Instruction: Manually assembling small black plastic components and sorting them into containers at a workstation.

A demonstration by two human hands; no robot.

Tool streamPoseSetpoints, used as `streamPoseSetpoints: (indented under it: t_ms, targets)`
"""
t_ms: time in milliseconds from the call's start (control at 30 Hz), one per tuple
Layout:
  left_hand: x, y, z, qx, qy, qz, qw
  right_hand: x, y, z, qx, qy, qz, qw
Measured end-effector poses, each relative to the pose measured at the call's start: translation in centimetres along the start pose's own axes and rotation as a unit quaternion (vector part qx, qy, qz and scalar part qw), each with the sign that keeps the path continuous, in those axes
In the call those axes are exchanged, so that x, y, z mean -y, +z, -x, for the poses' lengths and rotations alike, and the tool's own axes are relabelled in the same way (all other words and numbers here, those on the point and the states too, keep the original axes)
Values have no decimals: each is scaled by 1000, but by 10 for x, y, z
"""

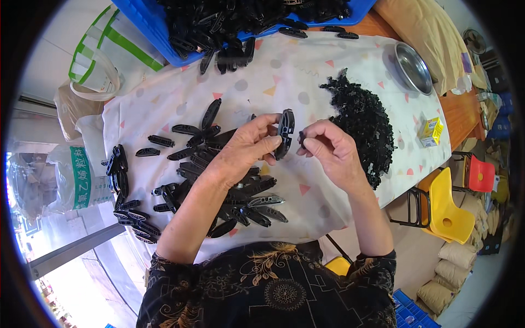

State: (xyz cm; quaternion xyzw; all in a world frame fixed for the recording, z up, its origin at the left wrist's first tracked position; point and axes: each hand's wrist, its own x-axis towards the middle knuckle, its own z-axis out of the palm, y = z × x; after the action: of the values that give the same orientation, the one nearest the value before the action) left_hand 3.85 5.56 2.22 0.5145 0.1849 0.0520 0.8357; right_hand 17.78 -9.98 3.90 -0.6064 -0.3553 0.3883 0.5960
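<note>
My left hand (249, 145) grips a curved black plastic part (285, 134), held upright above the middle of the table. Just to its right, my right hand (332, 150) pinches a small black piece (302, 139) between thumb and fingertips, a short gap away from the curved part. Under and around my left forearm lies a loose pile of similar curved black parts (240, 199). Beyond my right hand spreads a heap of small black pieces (363, 128).
A blue crate (180, 59) full of black parts stands at the far edge. More curved parts (119, 169) line the left side. A metal bowl (414, 68) and a yellow box (431, 132) sit at the right. Yellow (449, 210) and red (481, 174) chairs stand beyond.
</note>
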Motion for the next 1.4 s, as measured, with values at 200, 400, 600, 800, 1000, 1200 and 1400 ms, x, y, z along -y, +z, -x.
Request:
streamPoseSetpoints:
  t_ms: [200,400,600,800,1000,1200,1400]
  targets:
    - [1,2,-1,19,-21,-86,996,21,-7,-6,106,-161,350,917]
    - [6,-1,-2,28,-16,-144,989,24,-7,-15,172,-237,455,841]
    - [10,-1,-1,19,-23,-159,987,19,-7,-22,182,-234,446,845]
    - [15,-5,1,12,23,-157,987,4,1,-32,115,-195,352,908]
    - [9,-6,-3,-45,42,-170,983,-32,11,-36,32,25,-11,999]
    - [9,-6,-14,-80,57,-189,977,-44,27,-46,-9,52,-170,984]
    - [2,-5,-23,-51,57,-206,975,-46,31,-48,-64,29,-162,984]
